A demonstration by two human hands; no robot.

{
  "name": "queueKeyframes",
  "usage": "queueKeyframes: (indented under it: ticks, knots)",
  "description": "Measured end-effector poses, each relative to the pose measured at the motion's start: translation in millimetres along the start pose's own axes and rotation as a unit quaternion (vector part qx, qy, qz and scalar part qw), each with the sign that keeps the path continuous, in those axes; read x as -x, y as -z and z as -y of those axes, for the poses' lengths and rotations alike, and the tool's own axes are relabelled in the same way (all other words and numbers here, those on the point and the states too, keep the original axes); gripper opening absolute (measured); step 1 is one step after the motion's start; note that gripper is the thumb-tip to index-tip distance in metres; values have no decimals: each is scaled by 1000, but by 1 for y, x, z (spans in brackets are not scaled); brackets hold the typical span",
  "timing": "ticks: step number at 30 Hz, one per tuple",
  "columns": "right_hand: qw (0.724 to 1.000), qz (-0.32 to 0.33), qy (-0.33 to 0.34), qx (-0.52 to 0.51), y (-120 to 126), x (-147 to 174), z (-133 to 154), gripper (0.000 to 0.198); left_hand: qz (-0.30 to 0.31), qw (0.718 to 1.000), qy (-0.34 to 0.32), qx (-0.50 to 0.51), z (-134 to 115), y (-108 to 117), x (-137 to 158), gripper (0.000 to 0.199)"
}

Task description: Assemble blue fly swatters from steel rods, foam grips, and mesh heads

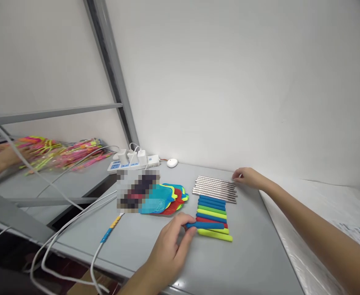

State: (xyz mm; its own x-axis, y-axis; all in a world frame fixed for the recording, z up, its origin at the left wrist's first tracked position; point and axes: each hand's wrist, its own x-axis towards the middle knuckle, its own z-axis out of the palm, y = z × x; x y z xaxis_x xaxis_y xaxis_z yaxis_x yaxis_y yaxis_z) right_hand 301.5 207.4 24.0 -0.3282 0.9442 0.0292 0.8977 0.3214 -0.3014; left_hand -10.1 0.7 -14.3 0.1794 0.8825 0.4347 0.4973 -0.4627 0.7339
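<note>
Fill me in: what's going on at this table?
A person's left hand pinches one end of a blue handle over a row of coloured handles. Their right hand is by the metal rods' right ends; contact is unclear. Mesh fly-swatter heads lie overlapped to the left. Farther left, another person's hand is at a blurred, bright-coloured heap.

One slim blue handle (210, 225) overlaps a row of blue, green, yellow and red handles (211, 214), lying side by side near parallel shiny metal rods (214, 190).
</note>
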Motion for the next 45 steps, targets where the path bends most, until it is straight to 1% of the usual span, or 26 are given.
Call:
queueKeyframes:
  ticks: [4, 8, 11, 15, 18, 20, 22, 26, 29, 31, 33, 36, 38, 40, 42, 45]
  knots:
    - [1000, 16, -4, -16, -12, 4, -14, 21, 7, 1000, -9, 5, -4, -1, -1, 16]
    - [999, 8, 1, -32, -18, 5, -16, 22, 28, 1000, -12, 7, -8, -1, -3, 16]
    - [998, 0, 10, -58, -21, 3, -16, 18, 16, 1000, -9, 12, -9, -1, -3, 16]
    - [992, -18, 0, -127, -25, 0, -18, 14, 3, 1000, -21, 17, -6, -1, -3, 22]
    - [976, -58, -30, -208, -25, 3, -22, 14, -3, 999, -44, 16, -3, -1, -4, 25]
    - [957, -92, -50, -271, -21, 11, -26, 16, -7, 999, -44, 15, -1, 0, -4, 27]
    - [929, -125, -64, -342, -13, 25, -31, 20, -14, 999, -34, 18, 2, 0, -3, 28]
    - [851, -169, -62, -493, 8, 64, -39, 25, -23, 999, -22, 21, 5, 1, -3, 29]
    - [795, -153, -54, -585, 16, 90, -38, 25, -18, 999, -28, 3, 5, 0, -4, 29]
    - [762, -127, -56, -632, 10, 99, -32, 24, -9, 999, -33, -7, 5, 0, -5, 28]
    - [731, -105, -64, -671, -3, 101, -22, 22, -7, 999, -30, -15, 5, -1, -4, 27]
    - [688, -103, -79, -714, -27, 94, -7, 21, -40, 999, 2, -13, 8, 0, -6, 25]
    - [667, -109, -88, -731, -39, 88, -1, 20, -68, 997, 39, -3, 10, 0, -9, 26]
    - [653, -112, -94, -743, -46, 84, 1, 19, -81, 994, 68, 2, 11, 1, -13, 27]
    - [644, -108, -92, -752, -49, 85, 0, 18, -74, 994, 82, -2, 12, 0, -15, 28]
    - [639, -90, -83, -760, -49, 89, -2, 14, -45, 994, 98, 2, 9, -3, -15, 31]
